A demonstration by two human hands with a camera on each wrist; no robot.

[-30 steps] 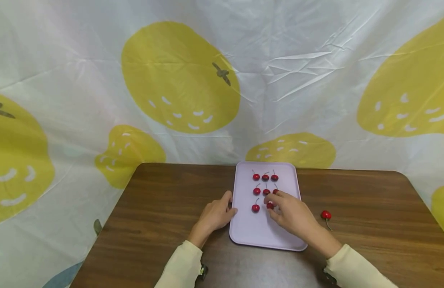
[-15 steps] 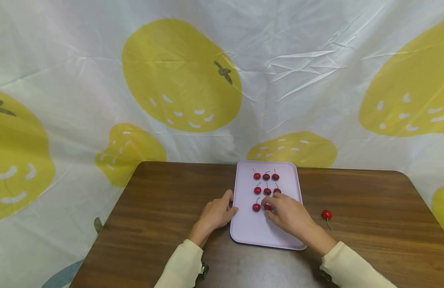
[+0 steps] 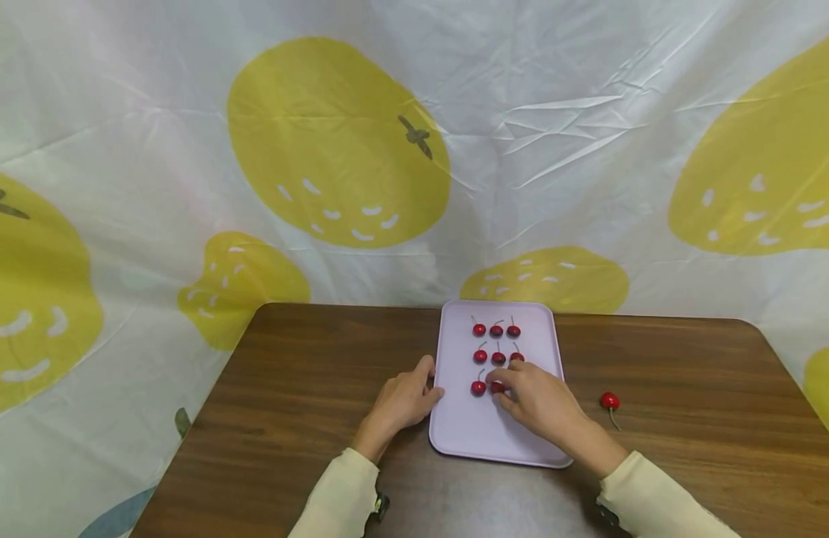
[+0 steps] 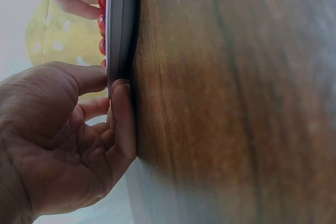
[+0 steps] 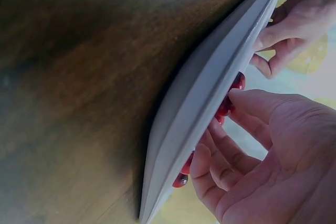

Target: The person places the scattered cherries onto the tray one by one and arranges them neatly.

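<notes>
A pale lilac tray (image 3: 501,433) lies on the table with several red stemmed cherries on it. Three stand in the back row (image 3: 496,330) and three in the middle row, whose right one (image 3: 516,358) is partly covered by my fingers. In the front row one cherry (image 3: 478,388) sits at left. Beside it my right hand (image 3: 545,400) pinches another cherry (image 3: 498,388) between thumb and fingers, low over the tray. My left hand (image 3: 401,400) holds the tray's left edge; in the left wrist view its thumb (image 4: 92,78) lies on the rim and a finger (image 4: 123,108) against the side.
One more cherry (image 3: 610,401) lies on the brown wood-grain table (image 3: 320,373), right of the tray, its stem toward the front. A white cloth (image 3: 522,187) with yellow fruit prints hangs behind the table's back edge.
My right hand has shifted slightly left with the pinched cherry, closer to the front-left cherry. The left hand keeps its place on the tray edge.
</notes>
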